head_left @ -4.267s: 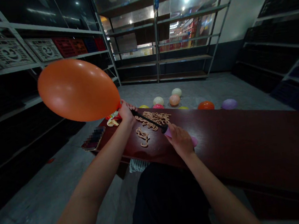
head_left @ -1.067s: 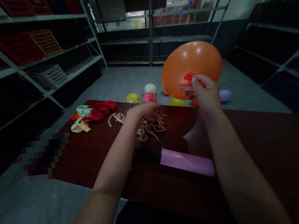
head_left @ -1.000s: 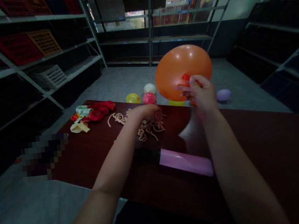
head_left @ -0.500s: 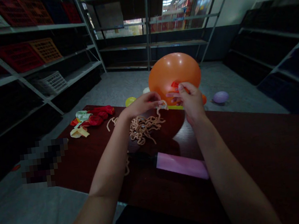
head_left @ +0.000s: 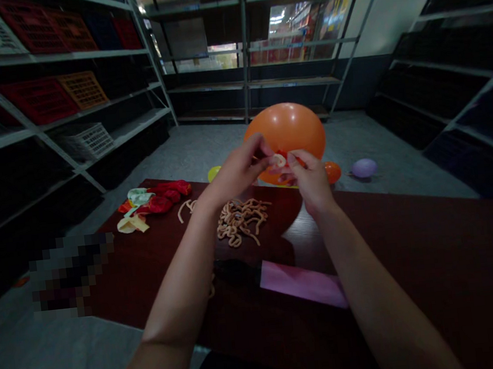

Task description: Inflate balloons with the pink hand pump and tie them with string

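A big inflated orange balloon (head_left: 293,124) is just beyond my hands, its neck pinched in the fingers of my right hand (head_left: 311,180). My left hand (head_left: 244,164) is closed on a short beige cord (head_left: 278,160), which curls beside the balloon's neck. Both hands are close together above the table. Below them lies a tangled pile of similar beige cords (head_left: 239,220). Nearer to me, a pink hand pump (head_left: 301,283) with a black end lies on its side, partly behind my right forearm.
Limp red balloons (head_left: 164,198) and paler ones lie at the left of the dark table (head_left: 412,249). Beyond it, a purple balloon (head_left: 364,168), a smaller orange balloon (head_left: 332,171) and a yellow balloon (head_left: 213,173) show. Metal shelves (head_left: 201,88) surround the floor.
My left hand has moved up and right, carrying the cord from above the pile to the balloon's neck. The right hand still grips the neck, and the view has tilted slightly.
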Available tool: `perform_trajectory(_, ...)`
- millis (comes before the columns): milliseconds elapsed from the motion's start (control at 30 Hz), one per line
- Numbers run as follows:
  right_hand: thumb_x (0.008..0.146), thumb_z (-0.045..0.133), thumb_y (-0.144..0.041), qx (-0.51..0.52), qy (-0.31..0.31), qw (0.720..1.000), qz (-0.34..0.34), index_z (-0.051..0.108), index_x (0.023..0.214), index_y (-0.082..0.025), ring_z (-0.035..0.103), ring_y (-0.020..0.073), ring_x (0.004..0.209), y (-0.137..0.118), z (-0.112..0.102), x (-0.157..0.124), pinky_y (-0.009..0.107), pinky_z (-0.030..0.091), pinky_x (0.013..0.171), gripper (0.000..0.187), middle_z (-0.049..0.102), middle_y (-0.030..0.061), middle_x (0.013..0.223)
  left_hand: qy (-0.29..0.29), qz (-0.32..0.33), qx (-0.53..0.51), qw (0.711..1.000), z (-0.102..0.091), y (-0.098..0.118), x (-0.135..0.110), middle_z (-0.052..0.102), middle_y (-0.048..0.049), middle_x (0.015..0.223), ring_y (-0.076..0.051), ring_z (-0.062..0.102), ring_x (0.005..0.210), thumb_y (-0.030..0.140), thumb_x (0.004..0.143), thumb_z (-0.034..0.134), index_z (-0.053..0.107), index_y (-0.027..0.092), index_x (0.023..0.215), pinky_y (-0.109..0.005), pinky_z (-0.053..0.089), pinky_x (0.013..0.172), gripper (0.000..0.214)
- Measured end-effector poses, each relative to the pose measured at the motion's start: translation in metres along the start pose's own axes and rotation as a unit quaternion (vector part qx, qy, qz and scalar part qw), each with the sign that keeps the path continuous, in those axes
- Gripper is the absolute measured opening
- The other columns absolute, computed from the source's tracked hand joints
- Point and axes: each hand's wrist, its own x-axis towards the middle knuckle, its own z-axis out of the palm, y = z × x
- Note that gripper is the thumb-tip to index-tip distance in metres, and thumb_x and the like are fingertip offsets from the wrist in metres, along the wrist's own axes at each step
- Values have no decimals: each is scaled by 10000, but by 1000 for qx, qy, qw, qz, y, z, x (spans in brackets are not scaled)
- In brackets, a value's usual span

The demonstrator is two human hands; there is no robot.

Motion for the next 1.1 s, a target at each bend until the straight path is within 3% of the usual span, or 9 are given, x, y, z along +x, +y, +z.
perform_trajectory(133,859,638,-530,-41,-47,998,-13,643,948,-237,660,123,591,-2,4,-3,220,443,489,306,704,-1,769,-44,50,41,997,9,10,0,706,-64,958,-191,676,890,317,982,659,644,189,993,-336,564,819,130)
perform_trajectory(333,873,614,-422,-49,-101,994,8,636,978,-234,665,133,558,-4,13,-5,235,455,511,217,690,-15,696,44,72,113,990,8,-2,3,734,-69,1003,-177,692,926,260,979,656,690,176,1048,-310,554,842,114)
perform_trajectory(467,886,662,-570,-20,-135,990,16,626,949,-238,673,140,556,-7,14,-8,242,473,537,340,719,-1,685,106,51,86,989,5,-14,4,750,-70,1036,-168,695,944,264,944,704,716,182,1091,-303,552,851,169)
perform_trajectory(567,844,699,-684,5,-145,989,25,638,940,-246,689,151,582,-10,12,-10,251,490,555,453,740,10,704,127,7,44,991,3,-20,5,757,-76,994,-173,695,946,316,923,735,748,181,1010,-323,549,879,160)
perform_trajectory(733,851,714,-656,36,-136,989,55,690,1064,-259,708,155,640,-12,6,-10,270,519,600,451,755,10,744,57,-10,4,998,-2,-15,4,770,-104,1059,-198,700,1021,392,880,779,788,178,1011,-362,531,961,251)
perform_trajectory(867,812,767,-579,77,-114,989,63,708,1066,-268,700,141,654,-8,2,-6,265,514,598,406,750,-4,777,9,25,19,999,-2,-11,4,752,-124,1171,-222,678,1112,303,786,861,791,183,1110,-379,510,1012,353)
perform_trajectory(967,781,797,-524,100,-98,989,57,708,1026,-270,693,130,641,-4,0,-3,255,504,592,363,741,-20,784,15,36,30,999,4,-13,5,741,-122,1188,-215,671,1114,248,808,834,792,189,1115,-377,505,1016,316)
perform_trajectory(1100,787,779,-526,91,-70,993,33,689,982,-266,687,130,630,-3,-1,-1,254,500,580,337,735,-19,780,75,40,50,995,18,-18,6,750,-94,1109,-200,671,1056,256,866,787,809,215,1035,-371,513,994,175)
